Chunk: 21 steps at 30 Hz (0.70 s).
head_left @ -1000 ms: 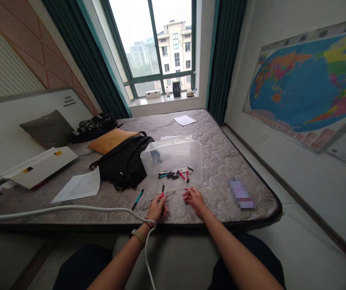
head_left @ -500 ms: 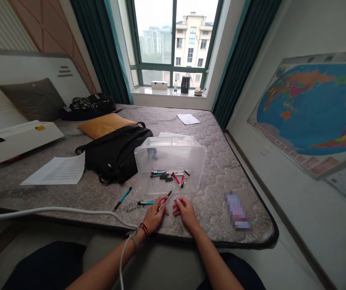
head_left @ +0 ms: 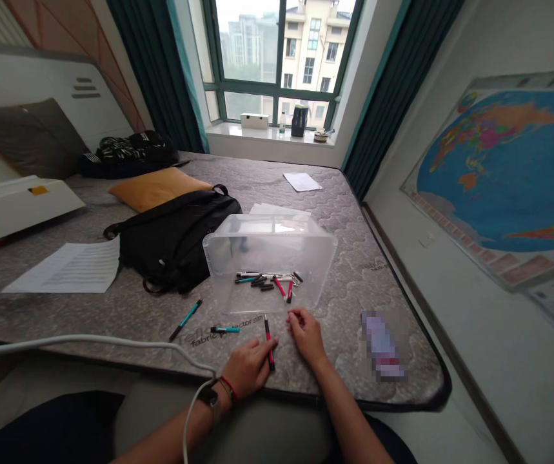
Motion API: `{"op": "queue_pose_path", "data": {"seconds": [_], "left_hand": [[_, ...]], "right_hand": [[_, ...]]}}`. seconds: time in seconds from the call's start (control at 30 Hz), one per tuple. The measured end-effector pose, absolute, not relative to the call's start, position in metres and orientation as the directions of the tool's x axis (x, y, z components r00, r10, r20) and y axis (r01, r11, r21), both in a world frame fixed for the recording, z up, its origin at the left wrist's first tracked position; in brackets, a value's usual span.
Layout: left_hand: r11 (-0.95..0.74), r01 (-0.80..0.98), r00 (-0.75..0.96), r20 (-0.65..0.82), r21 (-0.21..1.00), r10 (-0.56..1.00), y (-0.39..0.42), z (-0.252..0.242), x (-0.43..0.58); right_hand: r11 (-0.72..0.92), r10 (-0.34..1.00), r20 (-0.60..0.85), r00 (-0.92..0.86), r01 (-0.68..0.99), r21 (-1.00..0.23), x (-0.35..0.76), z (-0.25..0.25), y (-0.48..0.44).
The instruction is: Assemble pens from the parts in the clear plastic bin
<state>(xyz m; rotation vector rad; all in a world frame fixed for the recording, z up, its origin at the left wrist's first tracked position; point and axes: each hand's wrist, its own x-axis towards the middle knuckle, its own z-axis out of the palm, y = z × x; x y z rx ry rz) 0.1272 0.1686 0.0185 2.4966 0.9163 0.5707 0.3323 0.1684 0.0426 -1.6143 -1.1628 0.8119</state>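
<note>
My left hand point(head_left: 248, 367) rests at the mattress's near edge, its fingers closed around the lower part of a red-and-black pen point(head_left: 267, 335). The pen's tip points away from me. To the right, my right hand point(head_left: 307, 335) is closed with its fingers curled in front of the clear plastic bin point(head_left: 271, 241). What those fingers hold, if anything, is hidden. The bin lies on its side, its opening toward me. Inside it are several pens and pen parts, among them a red pen piece point(head_left: 279, 287). A short blue-and-black pen part point(head_left: 226, 330) and a longer blue-and-black pen point(head_left: 186, 320) lie left of my hands.
A white cable point(head_left: 88, 339) crosses the near edge and passes over my left wrist. A black backpack point(head_left: 175, 248) lies beside the bin, with a printed sheet point(head_left: 66, 267) to its left. A blurred-out phone-like object point(head_left: 383, 345) lies at right on the mattress point(head_left: 349, 277).
My left hand has moved down toward me, and the pen has turned from slanting to nearly straight away from me. My right hand has shifted slightly right. The view has tilted down.
</note>
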Motion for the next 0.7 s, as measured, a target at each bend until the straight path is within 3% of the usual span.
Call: {"op": "queue_pose_path", "data": {"seconds": [0.13,0.27,0.43,0.7], "left_hand": [[-0.715,0.525,0.693,0.256,0.461,0.674,0.169,0.011,0.128],[-0.717,0.526,0.688,0.267,0.457,0.675,0.168,0.011,0.128],[-0.709,0.536,0.690,0.246,0.459,0.681,0.168,0.014,0.128],[-0.683,0.510,0.679,0.242,0.523,0.693,0.168,0.012,0.128]], "right_hand": [[-0.101,0.927,0.157,0.341,0.630,-0.770,0.337,0.063,0.193],[-0.291,0.933,0.029,0.359,0.800,-0.524,0.339,0.074,0.249],[-0.440,0.897,-0.110,0.428,0.842,-0.312,0.344,0.071,0.305],[-0.454,0.890,-0.151,0.430,0.861,-0.226,0.357,0.060,0.330]]}}
